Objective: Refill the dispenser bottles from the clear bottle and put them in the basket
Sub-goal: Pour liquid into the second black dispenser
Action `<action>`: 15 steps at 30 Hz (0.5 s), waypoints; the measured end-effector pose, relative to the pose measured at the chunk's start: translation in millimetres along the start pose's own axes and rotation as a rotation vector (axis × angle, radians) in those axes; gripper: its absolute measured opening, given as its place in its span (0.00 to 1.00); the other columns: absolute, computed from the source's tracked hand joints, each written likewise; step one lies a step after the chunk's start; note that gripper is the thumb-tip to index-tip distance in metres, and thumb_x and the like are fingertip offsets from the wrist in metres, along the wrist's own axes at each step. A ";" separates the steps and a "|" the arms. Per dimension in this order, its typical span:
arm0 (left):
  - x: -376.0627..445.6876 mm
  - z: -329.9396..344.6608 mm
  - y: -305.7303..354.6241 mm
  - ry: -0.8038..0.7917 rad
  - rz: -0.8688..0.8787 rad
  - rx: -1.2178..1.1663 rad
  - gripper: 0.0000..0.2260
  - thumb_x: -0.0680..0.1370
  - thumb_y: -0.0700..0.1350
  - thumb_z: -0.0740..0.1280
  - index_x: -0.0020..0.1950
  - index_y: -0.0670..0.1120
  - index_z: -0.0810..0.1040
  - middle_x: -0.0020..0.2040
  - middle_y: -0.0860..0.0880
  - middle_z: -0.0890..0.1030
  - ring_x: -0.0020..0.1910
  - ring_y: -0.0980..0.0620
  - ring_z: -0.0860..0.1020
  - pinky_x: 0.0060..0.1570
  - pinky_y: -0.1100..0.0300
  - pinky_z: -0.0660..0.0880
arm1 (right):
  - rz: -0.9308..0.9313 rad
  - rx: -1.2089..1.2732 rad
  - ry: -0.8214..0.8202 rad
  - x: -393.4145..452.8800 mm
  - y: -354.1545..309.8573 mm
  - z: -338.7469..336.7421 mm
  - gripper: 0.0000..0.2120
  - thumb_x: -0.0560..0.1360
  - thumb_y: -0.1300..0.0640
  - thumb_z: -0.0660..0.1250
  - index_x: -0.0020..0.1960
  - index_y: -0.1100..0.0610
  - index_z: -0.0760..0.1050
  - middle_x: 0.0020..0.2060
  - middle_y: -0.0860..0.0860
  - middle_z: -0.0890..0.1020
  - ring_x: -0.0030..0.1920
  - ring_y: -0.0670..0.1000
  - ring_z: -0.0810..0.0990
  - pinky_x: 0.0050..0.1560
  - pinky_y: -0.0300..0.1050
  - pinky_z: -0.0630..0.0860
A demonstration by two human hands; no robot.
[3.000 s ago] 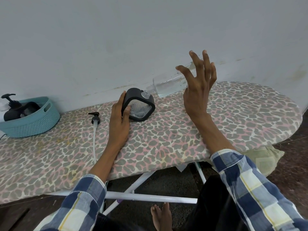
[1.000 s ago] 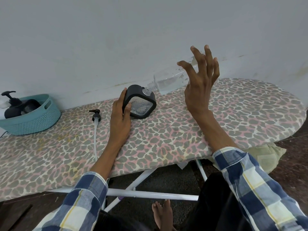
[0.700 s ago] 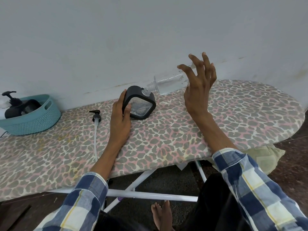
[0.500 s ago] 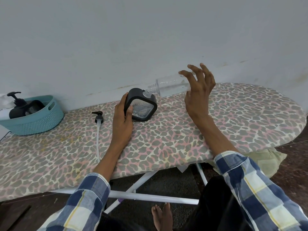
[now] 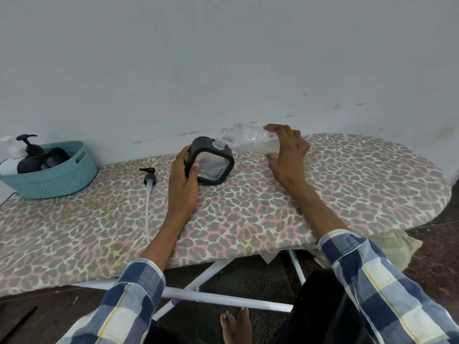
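Now that the right hand [image 5: 285, 151] has lowered the clear bottle [image 5: 250, 140] almost flat, gripped near its base, pouring looks finished; the left hand [image 5: 185, 175] clasps the dispenser bottle [image 5: 213, 165] on the ironing board [image 5: 347, 184], pump [image 5: 149, 180] beside it.

Plain pale grey-white wall [image 5: 223, 58] behind, scuffed and stained along its lower edge. In front of it an ironing board [image 5: 347, 194] with a leopard-spot cover in grey, pink and cream — rounded end to the right, white metal legs [image 5: 218, 297] crossed beneath. Dark reddish-brown floor [image 5: 442, 249] at the right, a darker mat [image 5: 248, 276] under the legs. Crumpled yellowish cloth [image 5: 400, 247] below the board's right end. Soft, even light — no hard shadows.
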State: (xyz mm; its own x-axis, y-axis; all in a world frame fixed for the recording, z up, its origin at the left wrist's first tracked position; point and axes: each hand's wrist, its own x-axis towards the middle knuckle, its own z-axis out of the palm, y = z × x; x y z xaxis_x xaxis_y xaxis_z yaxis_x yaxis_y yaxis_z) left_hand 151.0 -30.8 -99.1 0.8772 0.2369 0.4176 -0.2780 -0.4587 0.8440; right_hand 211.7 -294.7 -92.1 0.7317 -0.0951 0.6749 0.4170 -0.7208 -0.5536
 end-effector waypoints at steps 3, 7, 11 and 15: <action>-0.5 0.6 3.4 0.012 -0.018 -0.028 0.19 0.86 0.53 0.61 0.78 0.61 0.69 0.73 0.54 0.76 0.72 0.52 0.75 0.74 0.42 0.73 | 0.071 0.155 -0.088 0.6 0.7 5.6 0.34 0.68 0.59 0.79 0.71 0.45 0.72 0.63 0.41 0.78 0.66 0.52 0.75 0.63 0.55 0.65; -1.3 -0.6 5.3 0.016 -0.041 -0.054 0.18 0.87 0.49 0.61 0.77 0.58 0.69 0.70 0.50 0.77 0.69 0.50 0.76 0.71 0.45 0.75 | 0.207 0.405 -0.122 3.3 0.1 5.7 0.35 0.68 0.54 0.83 0.70 0.45 0.70 0.62 0.42 0.81 0.63 0.48 0.80 0.65 0.58 0.78; -2.0 -0.7 7.1 0.038 -0.083 -0.067 0.16 0.88 0.45 0.61 0.76 0.52 0.69 0.69 0.47 0.78 0.67 0.49 0.77 0.66 0.52 0.75 | 0.312 0.513 -0.082 5.7 1.5 2.7 0.34 0.69 0.54 0.84 0.70 0.51 0.71 0.60 0.48 0.82 0.58 0.45 0.83 0.60 0.47 0.83; -3.2 -2.4 8.8 0.059 -0.116 -0.070 0.15 0.87 0.43 0.61 0.74 0.50 0.69 0.64 0.50 0.78 0.59 0.56 0.78 0.56 0.60 0.74 | 0.358 0.493 -0.168 4.7 6.7 6.7 0.37 0.69 0.52 0.84 0.72 0.50 0.68 0.60 0.49 0.82 0.59 0.49 0.83 0.62 0.49 0.81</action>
State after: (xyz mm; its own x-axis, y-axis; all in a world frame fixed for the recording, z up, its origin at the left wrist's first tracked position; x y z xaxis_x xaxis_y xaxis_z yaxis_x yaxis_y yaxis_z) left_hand 144.8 -33.5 -92.2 0.8809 0.3362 0.3331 -0.2043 -0.3647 0.9084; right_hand 221.6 -295.4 -95.9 0.9297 -0.1340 0.3431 0.3012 -0.2594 -0.9176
